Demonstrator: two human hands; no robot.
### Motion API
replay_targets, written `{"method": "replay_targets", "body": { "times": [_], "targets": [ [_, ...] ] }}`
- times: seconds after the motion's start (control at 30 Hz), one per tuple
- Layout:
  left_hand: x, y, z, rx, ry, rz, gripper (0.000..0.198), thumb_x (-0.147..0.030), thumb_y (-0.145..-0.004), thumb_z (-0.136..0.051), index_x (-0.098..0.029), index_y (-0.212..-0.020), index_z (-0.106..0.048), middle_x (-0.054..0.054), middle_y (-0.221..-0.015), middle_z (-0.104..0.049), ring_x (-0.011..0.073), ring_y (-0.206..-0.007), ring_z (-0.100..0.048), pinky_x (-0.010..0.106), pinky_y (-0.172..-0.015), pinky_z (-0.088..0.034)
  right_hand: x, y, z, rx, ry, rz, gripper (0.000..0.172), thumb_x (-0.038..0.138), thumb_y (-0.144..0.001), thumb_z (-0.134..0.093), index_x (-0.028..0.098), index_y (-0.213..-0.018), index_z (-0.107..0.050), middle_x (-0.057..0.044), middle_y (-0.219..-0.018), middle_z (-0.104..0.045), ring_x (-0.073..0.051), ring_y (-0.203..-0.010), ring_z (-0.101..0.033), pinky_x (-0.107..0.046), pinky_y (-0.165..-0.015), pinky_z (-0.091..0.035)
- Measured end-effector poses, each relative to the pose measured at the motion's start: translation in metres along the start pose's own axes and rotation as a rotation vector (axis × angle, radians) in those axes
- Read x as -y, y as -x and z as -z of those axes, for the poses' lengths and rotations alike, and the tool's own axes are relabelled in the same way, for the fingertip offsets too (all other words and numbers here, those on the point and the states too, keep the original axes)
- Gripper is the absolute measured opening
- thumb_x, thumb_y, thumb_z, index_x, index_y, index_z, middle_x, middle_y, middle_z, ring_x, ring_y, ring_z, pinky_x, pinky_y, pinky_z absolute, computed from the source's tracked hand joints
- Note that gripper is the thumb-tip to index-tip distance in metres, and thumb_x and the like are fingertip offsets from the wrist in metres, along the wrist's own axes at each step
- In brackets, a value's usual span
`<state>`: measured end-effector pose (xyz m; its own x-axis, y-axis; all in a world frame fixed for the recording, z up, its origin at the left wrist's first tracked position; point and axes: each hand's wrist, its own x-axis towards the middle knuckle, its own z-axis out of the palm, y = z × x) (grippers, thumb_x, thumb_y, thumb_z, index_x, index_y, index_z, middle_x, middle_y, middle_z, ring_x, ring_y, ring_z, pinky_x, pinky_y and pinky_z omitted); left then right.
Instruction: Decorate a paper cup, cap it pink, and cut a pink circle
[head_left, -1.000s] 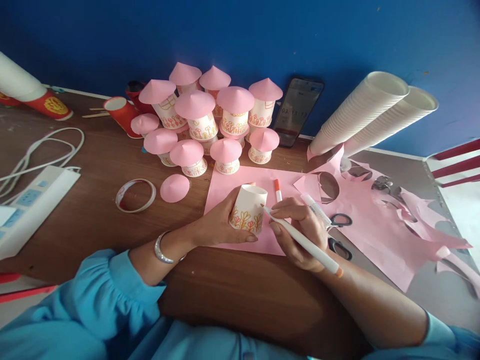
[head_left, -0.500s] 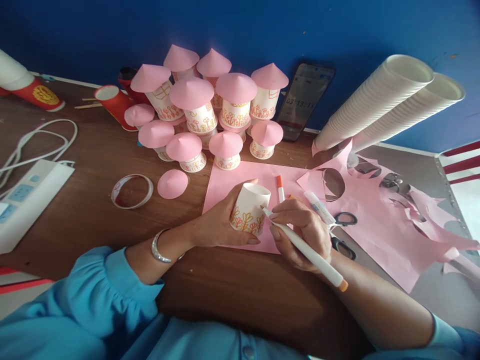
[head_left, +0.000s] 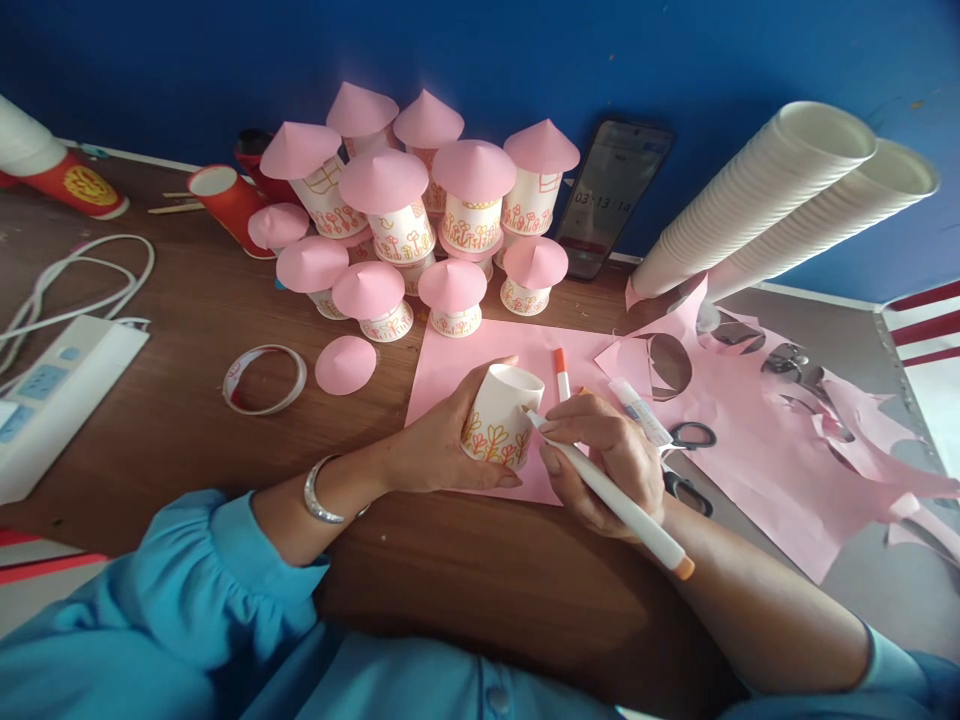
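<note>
My left hand (head_left: 433, 448) is wrapped round a small white paper cup (head_left: 501, 415) with orange and red flowers drawn along its lower edge. The cup is tilted over a pink paper sheet (head_left: 487, 360). My right hand (head_left: 604, 462) grips a white marker with an orange end (head_left: 611, 495), its tip touching the cup's side. Another orange-capped marker (head_left: 559, 372) lies on the pink sheet just beyond the cup.
A cluster of decorated cups with pink cone lids (head_left: 420, 220) stands at the back. A loose pink cone (head_left: 345, 364), a tape ring (head_left: 264, 379), a power strip (head_left: 52, 395), a phone (head_left: 609, 198), two stacks of white cups (head_left: 772, 205), scissors (head_left: 686, 460) and pink paper scraps (head_left: 810, 430) surround me.
The view shifted slightly downward and the cup tipped a little more. Both hands kept their grips, the marker tip staying on the cup's side.
</note>
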<state>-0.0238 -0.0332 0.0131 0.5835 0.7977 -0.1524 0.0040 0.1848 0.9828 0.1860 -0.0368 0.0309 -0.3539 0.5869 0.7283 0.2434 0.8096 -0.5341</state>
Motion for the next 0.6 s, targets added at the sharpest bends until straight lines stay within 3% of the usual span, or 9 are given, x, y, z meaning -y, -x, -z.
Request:
{"method": "replay_targets", "body": {
  "times": [0.4,0.6],
  "targets": [
    [0.0007,0.0004,-0.0015,-0.009,0.014,-0.002,0.112,-0.036,-0.070,-0.091,-0.038,-0.160,-0.024,0.007,-0.129,-0.056,0.0261,-0.110,-0.059,0.040,-0.085,-0.057,-0.0008,0.0004,0.0000,0.012,0.049,0.028,0.025,0.009,-0.088,-0.059,0.021,-0.110,-0.058,-0.003,-0.077,-0.066,-0.017,-0.063,-0.067,-0.028,-0.051,-0.053],
    [0.0004,-0.0001,-0.0014,-0.006,0.018,-0.008,0.103,-0.036,-0.069,-0.092,-0.036,-0.155,-0.034,0.006,-0.125,-0.057,0.0246,-0.104,-0.060,0.035,-0.080,-0.057,-0.0005,-0.0007,0.0004,0.013,0.052,0.032,0.026,0.009,-0.087,-0.060,0.022,-0.110,-0.060,-0.002,-0.077,-0.066,-0.017,-0.062,-0.066,-0.028,-0.050,-0.052]
  ]
}}
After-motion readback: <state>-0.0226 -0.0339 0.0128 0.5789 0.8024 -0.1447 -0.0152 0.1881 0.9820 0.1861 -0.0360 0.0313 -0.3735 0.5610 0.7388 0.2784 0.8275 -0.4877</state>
